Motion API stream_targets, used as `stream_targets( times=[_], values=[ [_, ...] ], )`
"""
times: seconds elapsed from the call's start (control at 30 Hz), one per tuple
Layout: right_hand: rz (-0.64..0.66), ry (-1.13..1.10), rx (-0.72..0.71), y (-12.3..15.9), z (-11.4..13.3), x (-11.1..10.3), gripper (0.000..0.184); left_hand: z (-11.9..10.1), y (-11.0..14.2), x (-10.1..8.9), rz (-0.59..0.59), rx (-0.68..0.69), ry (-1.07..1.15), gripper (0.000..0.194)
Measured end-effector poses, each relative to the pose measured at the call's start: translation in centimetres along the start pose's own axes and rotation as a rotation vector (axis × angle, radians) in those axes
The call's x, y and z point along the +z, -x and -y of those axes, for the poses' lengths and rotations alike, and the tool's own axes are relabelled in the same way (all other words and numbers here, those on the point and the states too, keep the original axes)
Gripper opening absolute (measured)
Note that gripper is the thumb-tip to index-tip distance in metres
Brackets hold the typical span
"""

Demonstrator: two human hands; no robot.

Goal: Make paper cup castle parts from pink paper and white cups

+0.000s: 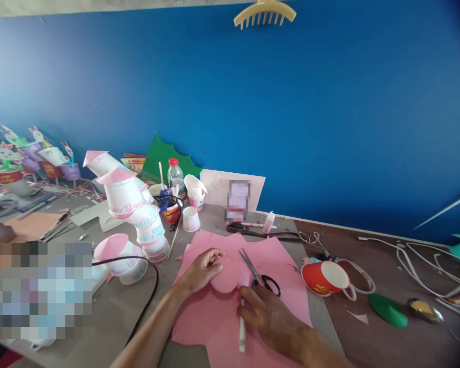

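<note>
My left hand (205, 268) is closed on the left edge of a round pink paper disc (227, 276), with the thumb on its face. At the disc's lower right, my right hand (266, 314) is closed around a slim white pen-shaped stick (242, 335); its lower end sticks out below the fingers. Both hands are over large pink paper sheets (287, 260). Open-bladed scissors (256, 273) with black handles lie on the paper, just beyond my right hand.
Decorated paper cups (124, 197) with pink cone tops are stacked at left. A red paper cup (325, 278) lies tipped at right, near white cables (410, 266). A glue bottle (269, 223) stands behind the paper. A blue panel (329, 128) rises behind the table.
</note>
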State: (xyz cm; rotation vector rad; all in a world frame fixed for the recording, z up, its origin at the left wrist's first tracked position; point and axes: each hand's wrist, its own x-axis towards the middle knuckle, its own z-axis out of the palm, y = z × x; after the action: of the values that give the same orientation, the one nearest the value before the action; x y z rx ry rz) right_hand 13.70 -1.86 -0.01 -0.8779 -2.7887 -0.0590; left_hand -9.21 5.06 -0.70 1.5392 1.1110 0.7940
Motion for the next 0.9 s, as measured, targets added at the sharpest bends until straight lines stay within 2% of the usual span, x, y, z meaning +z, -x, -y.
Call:
stream_targets(
  times=[0.17, 0.3, 0.4, 0.57, 0.7, 0.9],
  values=[
    [-0.079, 0.026, -0.024, -0.3, 0.3, 0.5, 0.015, 0.1, 0.1, 0.2, -0.016, 0.042, -0.041, 0.028],
    [-0.140, 0.011, 0.022, -0.6, 0.5, 0.7, 0.018, 0.1, 0.0, 0.1, -0.039, 0.053, -0.079, 0.030],
    [-0.148, -0.026, 0.165, -0.3, 0.0, 0.4, 0.029, 0.1, 0.0, 0.1, -0.035, 0.071, -0.077, 0.031],
    [-0.008, -0.012, 0.593, 0.8, -1.4, -0.8, 0.017, 0.0, 0.0, 0.2, -0.084, 0.089, -0.090, 0.033],
    [0.086, 0.001, 0.679, 0.6, -1.6, -1.1, 0.015, -0.2, 0.0, 0.2, -0.089, 0.107, -0.114, 0.032],
    [0.114, -0.030, 0.745, -0.1, -1.8, -0.6, 0.025, -0.4, 0.2, 0.4, -0.138, 0.084, -0.094, 0.042]
  ],
)
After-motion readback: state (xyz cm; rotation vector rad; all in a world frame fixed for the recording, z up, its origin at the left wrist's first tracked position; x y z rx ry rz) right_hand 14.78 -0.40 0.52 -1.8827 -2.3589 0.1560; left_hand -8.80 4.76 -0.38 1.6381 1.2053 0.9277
